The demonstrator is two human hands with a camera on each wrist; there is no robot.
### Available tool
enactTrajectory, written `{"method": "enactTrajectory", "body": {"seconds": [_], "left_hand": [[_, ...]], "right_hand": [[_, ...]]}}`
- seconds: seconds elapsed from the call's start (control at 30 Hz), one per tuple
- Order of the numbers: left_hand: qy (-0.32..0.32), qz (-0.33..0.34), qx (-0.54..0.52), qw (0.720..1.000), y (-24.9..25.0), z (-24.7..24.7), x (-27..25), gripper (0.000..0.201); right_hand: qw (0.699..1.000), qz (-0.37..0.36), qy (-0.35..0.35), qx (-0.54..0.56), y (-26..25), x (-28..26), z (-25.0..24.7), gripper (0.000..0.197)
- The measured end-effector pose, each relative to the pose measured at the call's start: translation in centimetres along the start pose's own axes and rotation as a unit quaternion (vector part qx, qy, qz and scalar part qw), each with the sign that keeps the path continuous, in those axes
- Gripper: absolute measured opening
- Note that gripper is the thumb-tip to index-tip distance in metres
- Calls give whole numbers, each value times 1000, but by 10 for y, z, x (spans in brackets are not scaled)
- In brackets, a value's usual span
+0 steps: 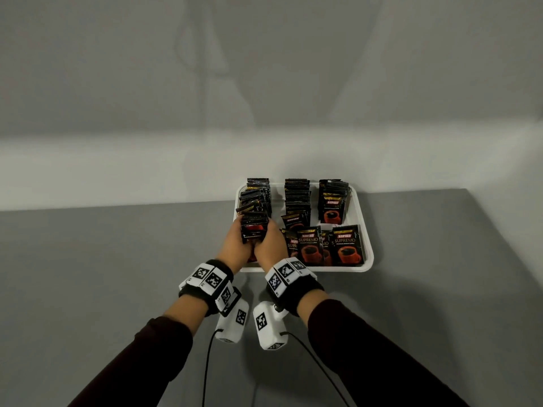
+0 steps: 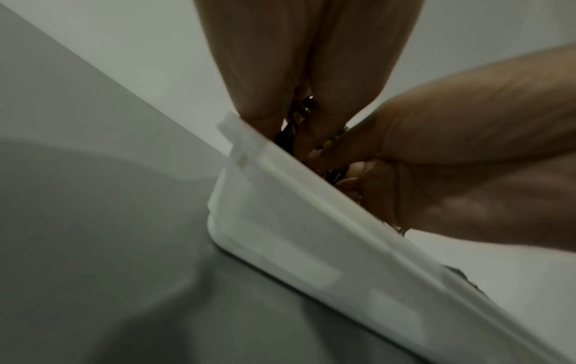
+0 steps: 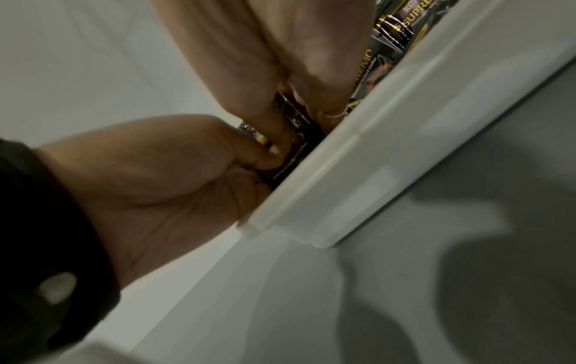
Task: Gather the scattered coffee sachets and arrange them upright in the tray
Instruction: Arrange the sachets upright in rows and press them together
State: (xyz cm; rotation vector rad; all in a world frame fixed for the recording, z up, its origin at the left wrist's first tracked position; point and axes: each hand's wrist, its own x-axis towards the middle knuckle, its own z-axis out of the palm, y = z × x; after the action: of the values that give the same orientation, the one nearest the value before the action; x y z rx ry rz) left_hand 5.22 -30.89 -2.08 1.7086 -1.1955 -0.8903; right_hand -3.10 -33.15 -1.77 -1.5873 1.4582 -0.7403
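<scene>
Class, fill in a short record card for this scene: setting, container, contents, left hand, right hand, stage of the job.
setting: grey table against a pale wall
container: white tray
contents: three rows of upright coffee sachets, more leaning at the front
left hand: holds a bundle of sachets in the left row
right hand: holds the same bundle
stage: none seen left on the table

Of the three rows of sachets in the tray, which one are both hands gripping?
The left row: left hand and right hand clasp its near end. The middle row and right row stand untouched.
</scene>
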Motion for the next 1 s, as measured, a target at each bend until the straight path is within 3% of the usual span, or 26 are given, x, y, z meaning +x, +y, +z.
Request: {"method": "enactTrajectory", "body": {"seconds": [0.13,0.27,0.4,0.53,0.73,0.87,1.0], "left_hand": [[51,10,64,997,0,6,3,36],[70,36,154,985,1,5,0,67],[46,83,240,966,2,-1,-2,76],[-9,44,353,935,-7,-10,1,106],[-54,31,347,936,-6,-12,12,132],[-77,21,351,933,-4,-9,16,130],[-49,24,348,936,-5,-6,16,116]], "right_hand": [[998,16,-40,-44,4,7,-3,33],[997,11,-60,-53,3,11,-7,35],[997,3,-66,-45,3,10,-9,38],[997,-12,-71,-36,2,8,-14,42],[997,-21,-68,17,0,4,-25,53],[998,-20,-43,28,11,-9,-33,48],[995,-57,-83,-22,21,-24,-36,43]]}}
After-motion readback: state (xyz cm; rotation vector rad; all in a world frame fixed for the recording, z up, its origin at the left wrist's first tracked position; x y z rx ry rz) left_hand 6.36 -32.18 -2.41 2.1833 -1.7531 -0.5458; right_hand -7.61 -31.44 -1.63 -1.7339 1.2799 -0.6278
